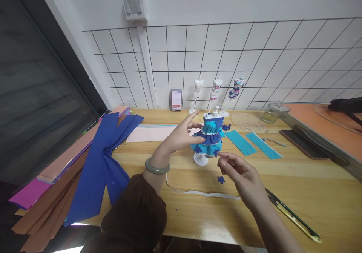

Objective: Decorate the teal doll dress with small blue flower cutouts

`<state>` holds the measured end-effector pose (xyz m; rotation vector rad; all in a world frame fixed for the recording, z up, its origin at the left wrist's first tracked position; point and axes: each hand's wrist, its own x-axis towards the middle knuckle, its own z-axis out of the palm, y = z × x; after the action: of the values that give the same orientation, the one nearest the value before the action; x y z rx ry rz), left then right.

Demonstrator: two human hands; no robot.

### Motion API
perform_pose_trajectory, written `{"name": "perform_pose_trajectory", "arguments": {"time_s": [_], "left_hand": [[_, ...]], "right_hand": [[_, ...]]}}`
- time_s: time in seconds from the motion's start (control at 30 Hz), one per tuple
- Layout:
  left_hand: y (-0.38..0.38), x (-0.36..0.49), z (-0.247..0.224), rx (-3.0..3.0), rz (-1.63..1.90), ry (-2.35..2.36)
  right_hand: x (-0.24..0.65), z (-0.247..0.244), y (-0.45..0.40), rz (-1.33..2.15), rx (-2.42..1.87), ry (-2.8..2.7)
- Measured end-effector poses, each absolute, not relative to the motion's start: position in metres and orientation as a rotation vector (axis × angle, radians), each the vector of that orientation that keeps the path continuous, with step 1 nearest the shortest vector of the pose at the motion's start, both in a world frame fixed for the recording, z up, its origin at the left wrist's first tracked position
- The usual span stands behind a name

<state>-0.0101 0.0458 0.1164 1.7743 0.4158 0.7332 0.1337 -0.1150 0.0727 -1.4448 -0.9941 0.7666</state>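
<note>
A miniature dress form (215, 111) stands tilted on its round white base, wearing a ruffled turquoise and dark blue dress (212, 126). My left hand (185, 132) reaches round its left side, with the thumb on the front at the waist ruffle; some fingertips are hidden behind it. Close to the lower right hem is my right hand (240, 174), its thumb and fingers curled together. Their tips meet the edge of a small dark blue flower (216, 153) at the hem; whether they pinch it is unclear. Another blue flower (221, 180) lies on the table below.
A white ribbon strip (203, 194) and a long green-gold cutter-like tool (294, 215) lie in front. Turquoise strips (241, 142), a dark phone (304, 143) and a lidded glass (273, 115) are rightward. Blue sheets (93, 170) cover the left. Three bare or patterned forms (215, 89) stand behind.
</note>
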Motion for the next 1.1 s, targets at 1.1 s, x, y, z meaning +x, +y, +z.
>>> {"name": "perform_pose_trajectory", "arguments": {"time_s": [1.1], "left_hand": [[0.035, 0.018, 0.102, 1.731, 0.865, 0.465]], "right_hand": [[0.127, 0.095, -0.070, 0.656, -1.301, -1.070]]}}
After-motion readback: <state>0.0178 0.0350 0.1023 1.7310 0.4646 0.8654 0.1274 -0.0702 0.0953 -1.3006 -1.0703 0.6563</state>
